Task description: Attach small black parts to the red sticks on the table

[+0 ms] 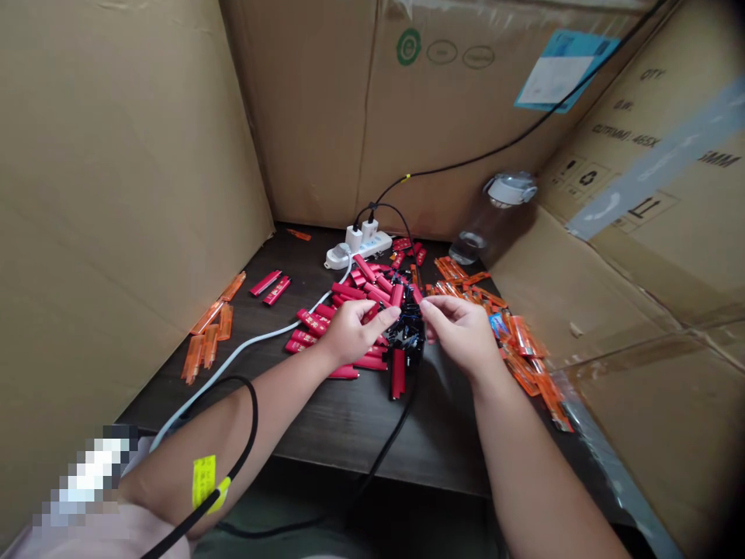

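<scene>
My left hand (361, 332) is closed, thumb and forefinger together at the lower end of a red lighter case (396, 294). Across from it my right hand (462, 330) pinches another red lighter case (417, 294) between thumb and fingertips. Beneath and between both hands lies a heap of small black parts (407, 330), too tangled to make out singly. Loose red lighter cases (314, 322) are strewn around and under my left hand. One more red case (398, 374) lies in front of the black heap.
Orange see-through lighter bodies (524, 341) lie along the right, with more orange pieces (203, 345) at left. A white power strip (358, 250) with chargers stands behind. A water bottle (494, 213) leans by the cardboard wall (314, 116). A white cable (250, 341) crosses the table.
</scene>
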A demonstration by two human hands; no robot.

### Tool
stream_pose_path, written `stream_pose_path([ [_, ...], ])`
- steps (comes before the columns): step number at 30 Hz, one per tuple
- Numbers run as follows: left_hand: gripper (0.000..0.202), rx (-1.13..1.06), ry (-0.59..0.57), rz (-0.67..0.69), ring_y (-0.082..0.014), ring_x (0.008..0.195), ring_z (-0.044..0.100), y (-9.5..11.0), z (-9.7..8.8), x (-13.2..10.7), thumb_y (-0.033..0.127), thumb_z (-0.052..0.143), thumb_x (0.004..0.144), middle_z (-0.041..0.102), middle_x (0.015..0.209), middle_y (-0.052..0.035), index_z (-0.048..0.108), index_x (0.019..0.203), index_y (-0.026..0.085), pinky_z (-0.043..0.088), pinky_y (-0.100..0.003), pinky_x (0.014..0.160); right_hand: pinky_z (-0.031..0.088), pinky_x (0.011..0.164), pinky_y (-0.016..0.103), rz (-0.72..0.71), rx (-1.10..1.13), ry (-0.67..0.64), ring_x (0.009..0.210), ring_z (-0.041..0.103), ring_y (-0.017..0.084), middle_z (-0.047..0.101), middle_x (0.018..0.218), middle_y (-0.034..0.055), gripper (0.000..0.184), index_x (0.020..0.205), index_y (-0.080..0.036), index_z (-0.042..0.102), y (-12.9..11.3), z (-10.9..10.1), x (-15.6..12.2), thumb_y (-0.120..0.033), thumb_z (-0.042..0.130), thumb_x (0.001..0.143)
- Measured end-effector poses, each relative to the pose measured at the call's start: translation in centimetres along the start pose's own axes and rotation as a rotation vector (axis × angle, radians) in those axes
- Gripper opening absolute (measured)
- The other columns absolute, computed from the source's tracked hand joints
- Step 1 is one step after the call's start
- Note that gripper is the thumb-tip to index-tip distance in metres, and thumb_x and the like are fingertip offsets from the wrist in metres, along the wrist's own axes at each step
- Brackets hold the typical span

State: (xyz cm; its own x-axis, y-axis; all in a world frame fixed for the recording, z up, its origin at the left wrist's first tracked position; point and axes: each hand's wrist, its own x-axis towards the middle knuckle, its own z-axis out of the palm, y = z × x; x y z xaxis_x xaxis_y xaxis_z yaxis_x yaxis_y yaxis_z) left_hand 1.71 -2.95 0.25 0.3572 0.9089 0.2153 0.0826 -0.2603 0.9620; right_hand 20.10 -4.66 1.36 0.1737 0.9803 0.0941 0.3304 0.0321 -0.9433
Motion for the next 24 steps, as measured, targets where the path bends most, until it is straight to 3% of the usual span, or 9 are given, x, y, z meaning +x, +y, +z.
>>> stream_pose_path([
  [2,0.045,-0.036,0.006,-0.021,-0.0054,0.045,0.032,-0.1,-0.1,0.1,0.047,0.054,0.082,0.035,0.048,0.006,0.038,0.054,0.016,0.026,-0.021,0.044,0.042,0.046,0.024,-0.047,-0.21,-0.053,0.048,0.051,0.011,0.061,0.06,0.0018,0.035,0.081,-0.013,0.067,0.1,-0.7,0.2,-0.047,0.061,0.075],
  [7,0.039,-0.138,0.005,-0.117,-0.0055,0.043,0.032,0.0,-0.3,0.1,0.043,0.054,0.08,0.035,0.046,0.0065,0.04,0.054,0.017,0.024,-0.021,0.043,0.037,0.05,0.024,-0.068,-0.546,-0.37,0.054,0.051,0.012,0.062,0.062,0.0018,0.031,0.076,-0.015,0.07,-0.2,-1.6,0.1,-0.042,0.054,0.08],
  [11,0.036,-0.218,-0.006,-0.174,-0.0052,0.041,0.028,0.5,-0.5,0.1,0.037,0.052,0.078,0.031,0.042,0.0071,0.037,0.05,0.018,0.021,-0.022,0.042,0.039,0.052,0.023,-0.1,-0.612,-0.485,0.057,0.054,0.013,0.066,0.065,0.0024,0.027,0.077,-0.016,0.07,-0.2,-1.4,-0.1,-0.037,0.054,0.08],
  [17,0.033,-0.254,-0.013,-0.186,-0.0056,0.041,0.027,0.6,-0.7,0.2,0.031,0.049,0.073,0.03,0.041,0.0062,0.034,0.047,0.019,0.021,-0.022,0.042,0.039,0.055,0.024,-0.119,-0.691,-0.548,0.058,0.055,0.013,0.067,0.066,0.0026,0.026,0.072,-0.016,0.07,0.0,-1.7,-0.1,-0.035,0.055,0.081],
  [24,0.036,-0.212,-0.029,-0.141,-0.0054,0.041,0.025,0.4,-0.5,0.1,0.034,0.049,0.077,0.029,0.042,0.0067,0.034,0.049,0.019,0.019,-0.022,0.042,0.036,0.05,0.023,-0.046,-0.773,-0.821,0.055,0.052,0.012,0.065,0.062,-0.0003,0.018,0.072,-0.019,0.07,-0.1,-2.6,-0.4,-0.036,0.062,0.074],
])
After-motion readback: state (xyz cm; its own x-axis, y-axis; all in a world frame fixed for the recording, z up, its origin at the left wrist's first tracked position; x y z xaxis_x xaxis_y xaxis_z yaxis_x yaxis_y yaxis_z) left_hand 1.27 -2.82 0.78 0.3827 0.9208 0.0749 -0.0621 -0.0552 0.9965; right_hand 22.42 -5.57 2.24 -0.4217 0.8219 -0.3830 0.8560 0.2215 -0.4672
